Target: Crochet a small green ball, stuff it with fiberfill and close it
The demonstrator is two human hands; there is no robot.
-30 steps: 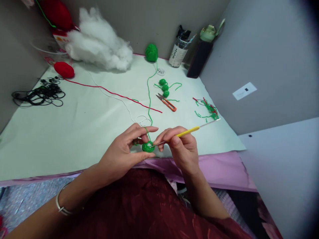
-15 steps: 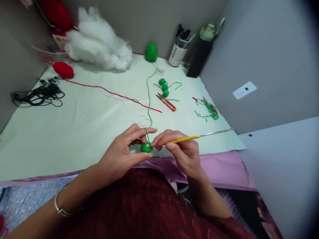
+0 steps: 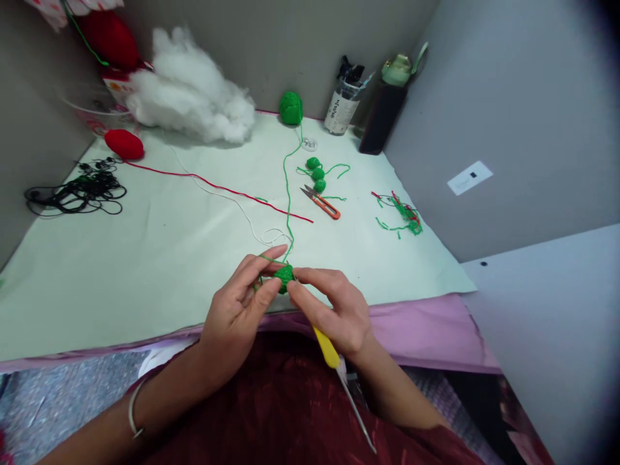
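A small green crochet piece [image 3: 284, 278] is pinched between the fingertips of both hands, just above the table's near edge. My left hand [image 3: 237, 300] is closed on its left side, with green yarn running over the fingers. My right hand [image 3: 336, 310] grips its right side by thumb and forefinger. Tucked under that palm is a crochet hook [image 3: 327, 347] with a yellow handle, its metal shaft slanting down to the right over my lap. From the piece, green yarn [image 3: 287, 187] leads up to a green yarn ball [image 3: 291, 108] at the back.
Orange thread snips [image 3: 321, 203] lie beside several small green crochet balls [image 3: 318, 174]. Yarn scraps [image 3: 409, 216] are at the right. White stuffing [image 3: 194, 90], a red yarn ball [image 3: 124, 144] and black cord [image 3: 80, 187] sit left. A pen cup [image 3: 341, 110] and bottle [image 3: 385, 110] stand behind.
The crochet hook has swung from pointing right over the table to pointing down over my lap. My right fingers have moved onto the crochet piece, which is turned differently.
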